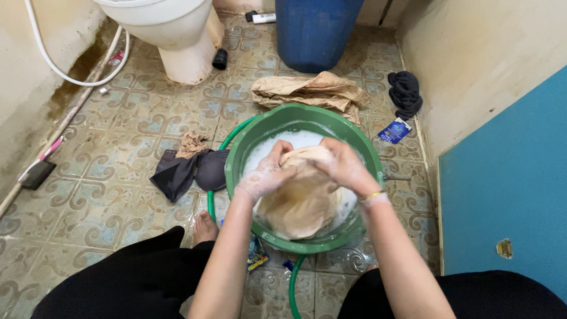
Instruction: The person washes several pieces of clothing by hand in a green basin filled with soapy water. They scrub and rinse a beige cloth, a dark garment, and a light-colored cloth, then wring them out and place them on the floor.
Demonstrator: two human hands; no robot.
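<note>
Your left hand (267,172) and right hand (342,164) are both closed on the same wet beige cloth (301,198), gripping its bunched top edge from either side, knuckles nearly meeting over the middle of the green basin (239,155). The rest of the cloth hangs down from your fists toward you and spreads across the near half of the basin, lying in white soapy water (295,140) that shows open only on the far side. A gold bangle (373,195) sits on your right wrist. The basin rim runs close around both forearms, and a green hose (293,283) curls along its left side and out between your knees. To the left, just beside the rim, lies a dark garment (189,170) on the patterned tiles, with your bare foot (204,227) near it. Beyond the basin a crumpled tan cloth (310,90) lies on the floor, then a blue barrel (316,29). The wall and a blue panel (508,195) stand close on the right; the widest bare floor is to the left.
</note>
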